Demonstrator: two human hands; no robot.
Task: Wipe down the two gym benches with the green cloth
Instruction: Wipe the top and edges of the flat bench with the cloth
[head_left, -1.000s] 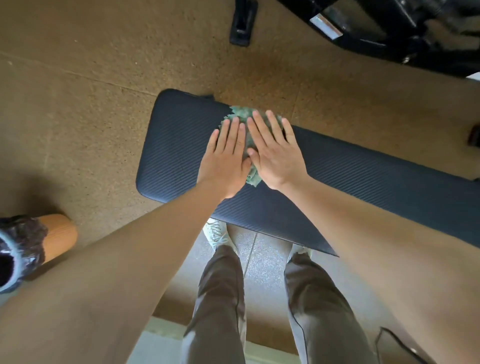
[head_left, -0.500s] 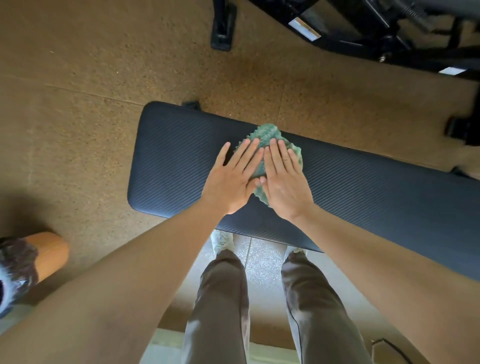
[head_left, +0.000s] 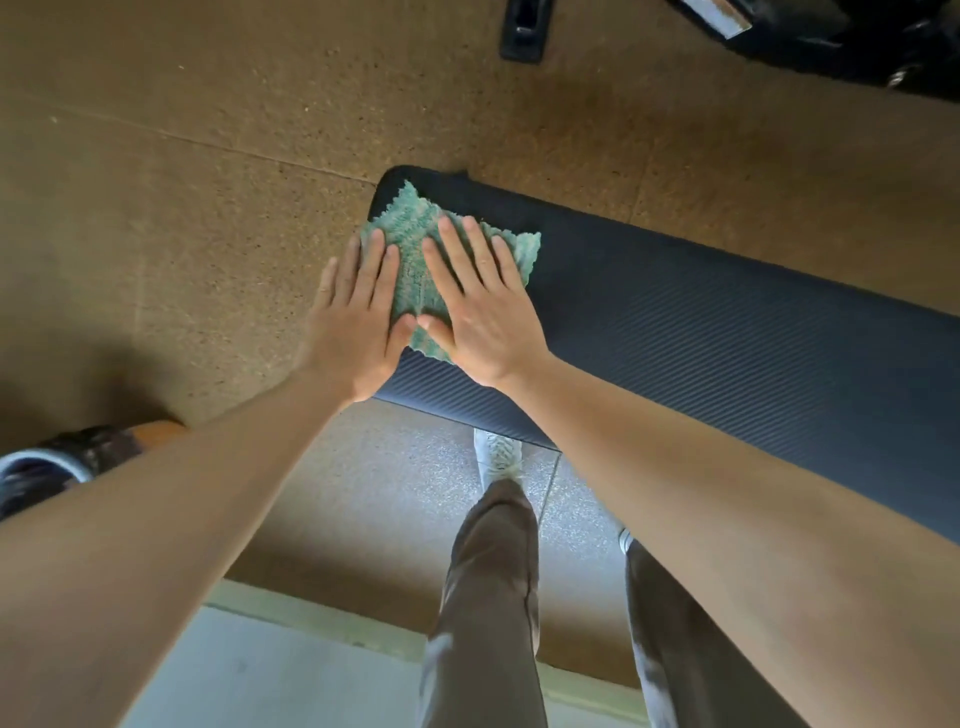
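A dark ribbed gym bench pad (head_left: 701, 332) runs from the centre toward the right edge. The green cloth (head_left: 415, 234) lies spread flat on the pad's left end, reaching its rounded corner. My left hand (head_left: 358, 317) presses on the cloth's left part with straight fingers, its outer fingers over the pad's end edge. Beside it, my right hand (head_left: 480, 306) lies flat on the cloth's right part, fingers spread. The two thumbs nearly touch. Only one bench is in view.
Brown speckled rubber flooring surrounds the bench. A black machine foot (head_left: 522, 28) and black equipment frame (head_left: 857, 36) stand at the top. An orange bin with a dark liner (head_left: 78, 457) sits at the left. My legs and a white shoe (head_left: 498, 452) are below the bench.
Both hands have slid the cloth leftward along the pad, from near its middle to its left end. The cloth now lies more spread out.
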